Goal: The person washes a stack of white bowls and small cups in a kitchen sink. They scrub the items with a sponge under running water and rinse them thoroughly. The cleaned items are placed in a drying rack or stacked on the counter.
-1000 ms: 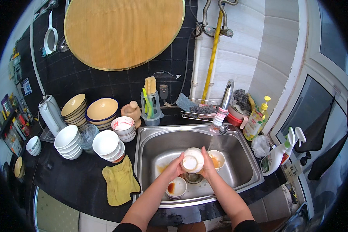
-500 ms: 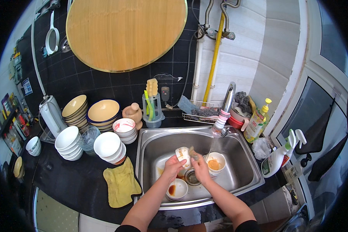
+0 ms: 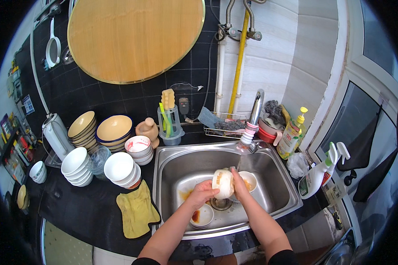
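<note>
Over the sink, my left hand grips a white bowl with brownish-gold marks, tilted on its side. My right hand presses against the bowl's right side, its fingers closed around a brownish scrubbing cloth that is almost wholly hidden. Just behind that hand, a white bowl with orange residue stands beneath the faucet. A stack of white bowls with a dark brown stain sits nearer me, below my left wrist. The drain shows between the hands and this stack.
Left of the sink lie a yellow cloth, stacked white bowls, cream bowls and a wooden mortar. A wire rack stands behind. A soap bottle and a spray bottle line the right side.
The held bowl has moved right and turned, showing more of its side. My right hand has shifted right against it, and the brownish cloth has gone mostly out of sight. The view has shifted slightly.
</note>
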Tool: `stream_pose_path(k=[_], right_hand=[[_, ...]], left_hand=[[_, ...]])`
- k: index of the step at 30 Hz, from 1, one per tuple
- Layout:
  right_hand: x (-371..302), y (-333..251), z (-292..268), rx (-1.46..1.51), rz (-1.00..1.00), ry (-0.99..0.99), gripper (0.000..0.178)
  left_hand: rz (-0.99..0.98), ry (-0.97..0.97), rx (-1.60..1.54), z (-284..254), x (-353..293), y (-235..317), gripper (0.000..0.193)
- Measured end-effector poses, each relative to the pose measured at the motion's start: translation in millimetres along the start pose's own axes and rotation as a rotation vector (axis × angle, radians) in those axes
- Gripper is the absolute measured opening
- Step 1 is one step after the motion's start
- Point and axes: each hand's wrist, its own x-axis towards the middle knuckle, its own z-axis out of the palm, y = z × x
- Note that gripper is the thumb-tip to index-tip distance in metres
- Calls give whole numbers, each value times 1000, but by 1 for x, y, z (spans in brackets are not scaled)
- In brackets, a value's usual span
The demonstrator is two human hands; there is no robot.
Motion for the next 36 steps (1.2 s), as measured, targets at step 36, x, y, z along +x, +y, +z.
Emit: stream_pose_path(k=[36], right_hand=[[5,-22,-94,-1500,248,807,34]], left_hand=[[-613,135,1808,-49,-8,-8,27]])
